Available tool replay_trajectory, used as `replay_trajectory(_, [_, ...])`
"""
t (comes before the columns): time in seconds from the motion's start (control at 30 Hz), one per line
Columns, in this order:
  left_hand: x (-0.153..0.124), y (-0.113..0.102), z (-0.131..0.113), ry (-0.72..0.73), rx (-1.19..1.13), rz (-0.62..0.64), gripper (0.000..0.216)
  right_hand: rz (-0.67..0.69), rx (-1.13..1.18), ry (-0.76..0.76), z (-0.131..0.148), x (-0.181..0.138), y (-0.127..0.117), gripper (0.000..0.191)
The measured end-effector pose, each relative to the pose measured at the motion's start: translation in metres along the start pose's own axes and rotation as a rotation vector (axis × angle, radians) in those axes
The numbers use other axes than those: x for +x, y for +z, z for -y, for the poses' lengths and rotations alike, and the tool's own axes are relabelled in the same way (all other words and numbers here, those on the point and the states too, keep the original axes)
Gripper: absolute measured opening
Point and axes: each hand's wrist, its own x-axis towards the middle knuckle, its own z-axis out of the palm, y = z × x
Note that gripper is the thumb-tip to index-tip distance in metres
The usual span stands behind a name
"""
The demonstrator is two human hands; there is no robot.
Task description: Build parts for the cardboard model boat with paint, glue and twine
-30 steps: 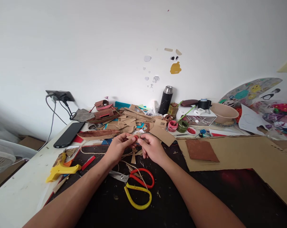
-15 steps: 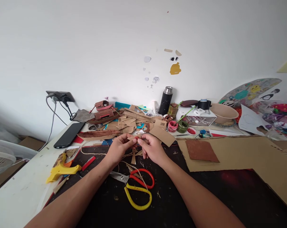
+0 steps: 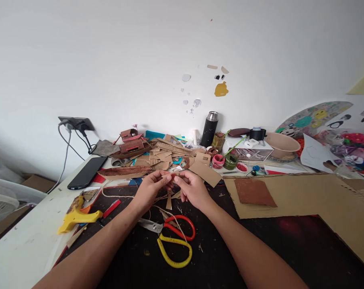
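Note:
My left hand [image 3: 153,188] and my right hand [image 3: 194,189] meet over the dark mat, fingertips almost touching. Between their thumbs and forefingers they pinch a small reddish-brown piece [image 3: 173,176], perhaps cardboard; the fingers cover most of it. Below the hands lie scissors [image 3: 158,229] with one red and one yellow handle, a strand of twine [image 3: 118,196] running across them and off to the left. A narrow cardboard scrap [image 3: 169,200] rests just beneath the fingers. Behind my left hand is a brown boat-shaped hull [image 3: 124,172].
A yellow glue gun [image 3: 81,216], a red-handled tool [image 3: 111,208] and a black phone [image 3: 87,173] are on the left. Cardboard scraps [image 3: 162,156] pile up behind. Paint jars [image 3: 218,161] and a black flask [image 3: 209,130] stand further back. Right, a large cardboard sheet [image 3: 296,196] carries a brown square [image 3: 254,192].
Both hands keep their pinch on the small piece, with only a slight shift of the fingers. The camera view has tilted a little; nothing else has visibly moved.

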Motion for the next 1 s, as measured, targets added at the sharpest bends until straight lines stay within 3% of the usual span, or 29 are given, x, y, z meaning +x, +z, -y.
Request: replay_trajectory(1.0, [0.0021, 0.0001, 0.0002, 0.008, 0.031, -0.009, 0.049, 0.009, -0.028, 0.003, -0.0025, -0.0003, -0.0014, 0.04])
